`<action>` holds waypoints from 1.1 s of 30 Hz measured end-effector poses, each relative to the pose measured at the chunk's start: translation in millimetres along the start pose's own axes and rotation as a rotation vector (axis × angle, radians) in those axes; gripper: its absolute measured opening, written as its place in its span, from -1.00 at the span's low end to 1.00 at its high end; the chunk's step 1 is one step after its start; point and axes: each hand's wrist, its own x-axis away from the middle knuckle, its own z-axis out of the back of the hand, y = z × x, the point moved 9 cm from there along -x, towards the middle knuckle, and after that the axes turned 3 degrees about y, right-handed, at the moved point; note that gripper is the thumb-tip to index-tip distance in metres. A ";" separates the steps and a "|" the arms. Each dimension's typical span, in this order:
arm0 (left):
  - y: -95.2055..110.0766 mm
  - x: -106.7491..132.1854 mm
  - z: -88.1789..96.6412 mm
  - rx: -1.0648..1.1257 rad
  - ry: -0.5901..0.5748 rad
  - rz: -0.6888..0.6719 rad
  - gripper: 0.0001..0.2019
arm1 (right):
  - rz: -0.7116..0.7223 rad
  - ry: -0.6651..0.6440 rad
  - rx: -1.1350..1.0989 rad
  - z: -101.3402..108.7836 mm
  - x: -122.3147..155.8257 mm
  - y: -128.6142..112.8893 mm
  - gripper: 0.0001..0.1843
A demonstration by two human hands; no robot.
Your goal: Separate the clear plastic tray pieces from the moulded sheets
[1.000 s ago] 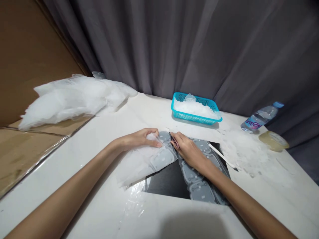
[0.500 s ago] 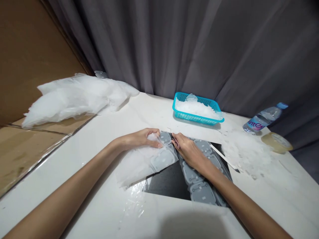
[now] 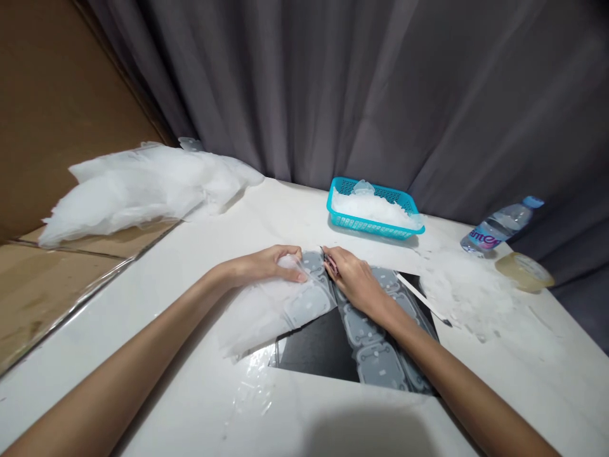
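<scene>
My left hand pinches a soft translucent sheet between thumb and fingers. Pale rounded shapes with dark outlines are on the sheet, and its whitish end spreads left over the table. Right beside it, my right hand is closed around a small tool with a pinkish handle and a dark tip, at the sheet's edge. The fingers hide most of this tool. Below both hands lies a flat black board. Another strip with the same grey shapes rests on the board, partly under my right forearm.
A turquoise basket holds white scraps. White clippings are heaped at right, near a water bottle and a roll of tape. A thin white stick crosses the board's corner. Fluffy white sheets lie on cardboard.
The whole view has shifted slightly. My right hand has moved a little toward the far edge of the sheet, and more of the tool's dark tip shows. My left hand keeps its pinch.
</scene>
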 end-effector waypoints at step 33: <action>-5.0 13.5 8.3 -0.031 -0.011 0.071 -0.52 | -0.063 0.128 -0.183 4.7 -5.2 13.3 -0.67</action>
